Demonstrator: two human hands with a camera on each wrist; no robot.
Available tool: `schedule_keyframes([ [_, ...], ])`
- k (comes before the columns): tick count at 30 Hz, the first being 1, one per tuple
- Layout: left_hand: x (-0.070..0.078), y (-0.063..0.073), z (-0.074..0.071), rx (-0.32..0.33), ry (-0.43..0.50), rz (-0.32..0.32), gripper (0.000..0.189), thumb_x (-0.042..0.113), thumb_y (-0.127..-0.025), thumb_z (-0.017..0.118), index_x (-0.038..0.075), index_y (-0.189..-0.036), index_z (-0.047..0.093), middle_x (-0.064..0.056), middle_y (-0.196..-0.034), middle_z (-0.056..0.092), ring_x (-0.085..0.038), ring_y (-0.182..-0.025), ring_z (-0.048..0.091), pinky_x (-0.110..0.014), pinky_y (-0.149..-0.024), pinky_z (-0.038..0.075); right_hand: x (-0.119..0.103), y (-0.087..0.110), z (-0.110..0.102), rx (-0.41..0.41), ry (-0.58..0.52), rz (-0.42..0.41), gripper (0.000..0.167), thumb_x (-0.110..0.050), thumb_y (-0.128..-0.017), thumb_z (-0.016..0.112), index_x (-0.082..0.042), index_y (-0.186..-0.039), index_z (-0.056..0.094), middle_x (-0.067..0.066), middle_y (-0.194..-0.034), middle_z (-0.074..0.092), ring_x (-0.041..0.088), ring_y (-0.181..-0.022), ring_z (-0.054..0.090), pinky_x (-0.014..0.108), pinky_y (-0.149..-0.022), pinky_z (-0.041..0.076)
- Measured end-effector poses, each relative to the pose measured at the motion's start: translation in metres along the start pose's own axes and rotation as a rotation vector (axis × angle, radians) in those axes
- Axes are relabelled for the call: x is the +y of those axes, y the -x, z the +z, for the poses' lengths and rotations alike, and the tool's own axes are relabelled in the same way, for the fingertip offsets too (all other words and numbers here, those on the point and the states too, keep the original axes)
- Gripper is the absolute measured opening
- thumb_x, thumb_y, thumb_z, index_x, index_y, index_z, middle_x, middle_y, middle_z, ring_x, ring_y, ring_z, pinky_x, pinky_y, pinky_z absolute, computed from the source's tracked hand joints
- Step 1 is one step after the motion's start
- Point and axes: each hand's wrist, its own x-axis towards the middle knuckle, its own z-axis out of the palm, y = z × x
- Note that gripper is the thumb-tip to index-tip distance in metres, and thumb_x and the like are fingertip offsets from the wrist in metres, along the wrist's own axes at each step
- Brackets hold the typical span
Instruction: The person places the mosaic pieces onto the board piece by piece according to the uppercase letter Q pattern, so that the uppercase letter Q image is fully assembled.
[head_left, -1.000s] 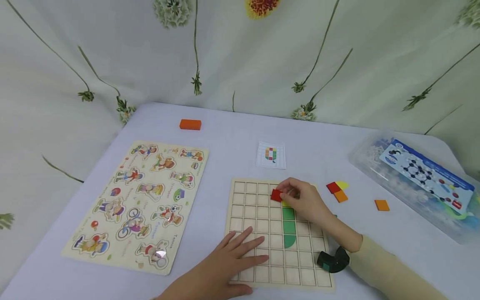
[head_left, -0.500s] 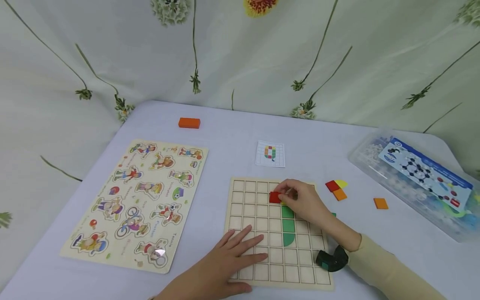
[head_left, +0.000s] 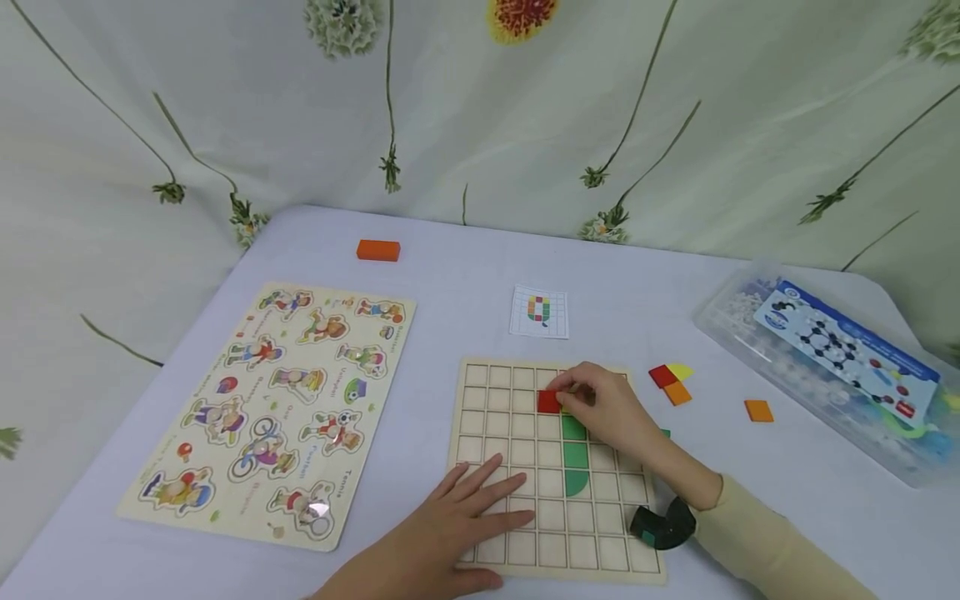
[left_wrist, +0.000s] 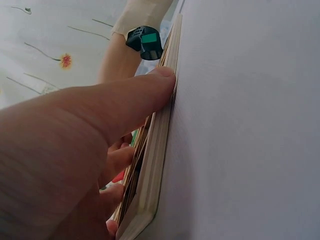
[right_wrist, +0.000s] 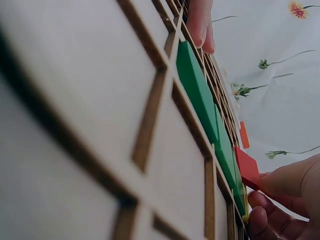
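Note:
A wooden grid board (head_left: 551,550) lies on the table. My right hand (head_left: 603,412) pinches a red square tile (head_left: 548,402) over a cell in its upper rows; in the right wrist view the red tile (right_wrist: 247,167) stands tilted between thumb and fingers. Below, a column of green tiles (head_left: 576,454) fills cells, the lowest with a rounded corner. A yellow tile (right_wrist: 245,212) shows at the column's top, mostly hidden by the right hand. My left hand (head_left: 457,525) rests spread on the board's left side, thumb (left_wrist: 155,82) at its near edge.
A small pattern card (head_left: 539,312) lies beyond the board. Right of it are red, yellow and orange loose tiles (head_left: 677,392) and an orange tile (head_left: 759,411). A picture puzzle (head_left: 277,417), an orange block (head_left: 378,250) and a clear plastic box (head_left: 817,367) stand around.
The right hand has brought the red tile slightly left and down, lining it up with a grid cell. The left hand has stayed where it was on the board.

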Motion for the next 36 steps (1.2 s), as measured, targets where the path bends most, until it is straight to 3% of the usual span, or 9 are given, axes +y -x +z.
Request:
schedule_keyframes([
  [6, 0.000, -0.001, 0.000, 0.022, -0.021, 0.017, 0.059, 0.048, -0.086, 0.060, 0.023, -0.138, 0.047, -0.002, -0.152, 0.025, -0.028, -0.139, 0.011, -0.056, -0.103, 0.022, 0.001, 0.000, -0.001, -0.008, 0.016, -0.024, 0.013, -0.003, -0.086, 0.065, -0.008, -0.096, 0.072, -0.005, -0.086, 0.057, 0.013, -0.073, 0.048, 0.027, -0.062, 0.044],
  [11, 0.002, -0.001, -0.002, -0.004, -0.012, -0.002, 0.060, 0.046, -0.087, 0.060, 0.024, -0.140, 0.045, 0.000, -0.152, 0.022, -0.027, -0.140, 0.009, -0.055, -0.105, 0.019, 0.003, 0.000, -0.003, -0.019, 0.013, -0.021, 0.016, -0.003, -0.087, 0.064, -0.008, -0.101, 0.072, -0.004, -0.088, 0.059, 0.014, -0.075, 0.049, 0.027, -0.063, 0.044],
  [17, 0.003, -0.001, -0.004, -0.037, 0.018, -0.028, 0.061, 0.044, -0.088, 0.060, 0.025, -0.142, 0.041, 0.002, -0.153, 0.019, -0.025, -0.140, 0.007, -0.053, -0.107, 0.016, 0.002, 0.000, -0.006, -0.015, -0.038, 0.019, 0.017, -0.006, -0.089, 0.063, -0.007, -0.105, 0.070, -0.001, -0.094, 0.064, 0.015, -0.074, 0.052, 0.027, -0.062, 0.047],
  [26, 0.002, -0.001, -0.003, -0.006, -0.006, -0.003, 0.060, 0.047, -0.086, 0.060, 0.024, -0.139, 0.046, -0.001, -0.152, 0.023, -0.027, -0.140, 0.010, -0.056, -0.104, 0.019, 0.004, 0.004, -0.017, 0.054, -0.063, 0.087, 0.016, -0.011, -0.091, 0.061, -0.008, -0.105, 0.069, 0.001, -0.098, 0.066, 0.016, -0.078, 0.058, 0.033, -0.070, 0.051],
  [33, 0.001, -0.001, 0.000, 0.025, -0.025, 0.020, 0.059, 0.046, -0.085, 0.062, 0.023, -0.138, 0.048, -0.002, -0.151, 0.025, -0.028, -0.139, 0.012, -0.056, -0.104, 0.021, 0.012, 0.007, -0.042, 0.109, -0.076, 0.104, 0.019, -0.011, -0.094, 0.057, -0.004, -0.109, 0.066, 0.007, -0.097, 0.066, 0.020, -0.083, 0.061, 0.031, -0.073, 0.050],
  [36, 0.000, -0.001, 0.000, 0.030, -0.023, 0.020, 0.060, 0.045, -0.085, 0.063, 0.023, -0.138, 0.048, -0.002, -0.151, 0.025, -0.028, -0.139, 0.012, -0.056, -0.104, 0.021, 0.025, 0.011, -0.061, 0.150, -0.087, 0.137, 0.024, -0.015, -0.095, 0.055, -0.001, -0.112, 0.064, 0.011, -0.098, 0.065, 0.024, -0.083, 0.060, 0.026, -0.067, 0.050],
])
